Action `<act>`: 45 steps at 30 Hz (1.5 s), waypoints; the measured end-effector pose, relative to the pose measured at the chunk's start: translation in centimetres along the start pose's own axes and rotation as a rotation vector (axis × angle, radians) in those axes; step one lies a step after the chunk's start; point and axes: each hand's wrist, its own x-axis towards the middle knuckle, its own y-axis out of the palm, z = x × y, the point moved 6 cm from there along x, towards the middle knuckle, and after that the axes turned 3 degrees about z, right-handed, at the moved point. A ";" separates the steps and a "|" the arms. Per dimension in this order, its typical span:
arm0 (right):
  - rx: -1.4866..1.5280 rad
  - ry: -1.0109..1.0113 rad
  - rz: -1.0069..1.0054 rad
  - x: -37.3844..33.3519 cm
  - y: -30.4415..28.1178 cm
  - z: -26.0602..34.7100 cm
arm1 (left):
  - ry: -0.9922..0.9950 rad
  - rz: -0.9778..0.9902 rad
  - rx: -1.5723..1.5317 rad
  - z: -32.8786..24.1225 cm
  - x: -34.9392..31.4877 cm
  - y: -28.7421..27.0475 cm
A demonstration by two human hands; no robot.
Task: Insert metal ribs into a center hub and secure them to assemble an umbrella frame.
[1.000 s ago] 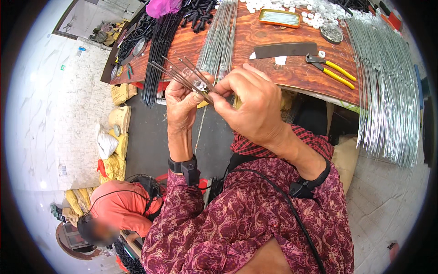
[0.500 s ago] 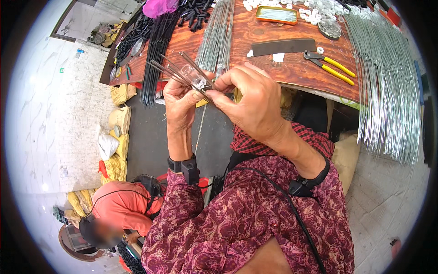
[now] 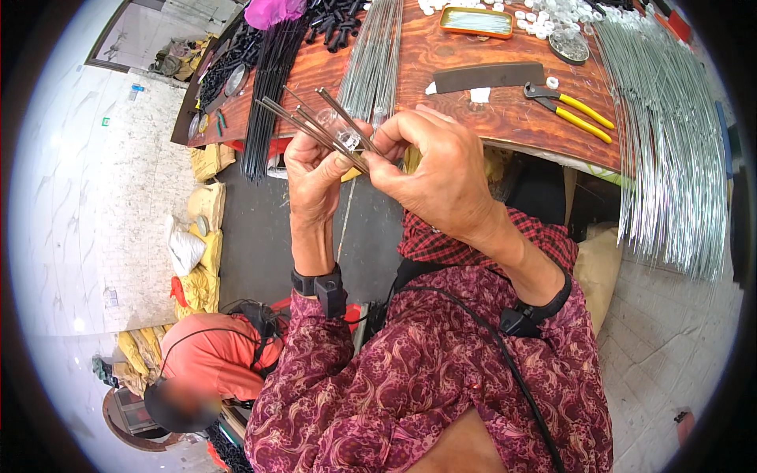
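Just off the table's near edge, my left hand [image 3: 314, 175] is closed on a clear plastic fitting [image 3: 348, 139] with several thin dark metal rods [image 3: 290, 120] standing around it. The rods point up and to the left, their tips fanned apart. Against the other side of the fitting and the rods' lower ends, my right hand [image 3: 441, 164] is closed in a pinch between thumb and forefinger. What exactly those right fingertips grip is partly hidden, though it is at the rods' ends.
On the wooden table [image 3: 441, 55] lie yellow-handled pliers [image 3: 572, 114], a dark flat bar [image 3: 489, 77] and a tin [image 3: 477, 22] of thin pieces. Long silvery wires [image 3: 670, 158] overhang the right edge; black rods [image 3: 272, 87] overhang the left. A co-worker [image 3: 213, 355] bends at lower left.
Both hands stay nearly in place, with the rods and clear fitting tilted slightly differently between them. The co-worker's head has moved a little lower.
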 end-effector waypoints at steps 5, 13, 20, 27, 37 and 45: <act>-0.062 -0.051 -0.060 0.2 -0.6 0.6 | 0.012 0.015 0.051 0.1 0.3 -0.1; 0.587 0.315 0.321 0.7 0.1 -2.9 | 0.056 -0.039 0.056 -0.4 0.2 0.5; 0.481 0.192 0.358 1.4 0.0 -1.8 | 0.042 -0.068 0.090 -0.2 0.4 0.0; 0.075 -0.012 0.024 0.9 -0.5 -1.4 | 0.074 -0.077 0.056 -0.3 0.4 -0.2; -0.112 0.021 0.023 -1.0 0.0 -0.2 | 0.052 -0.091 0.068 -0.3 0.0 -0.7; 0.130 0.210 0.096 -1.0 0.5 -0.7 | 0.030 -0.062 0.049 -0.2 -0.2 -0.6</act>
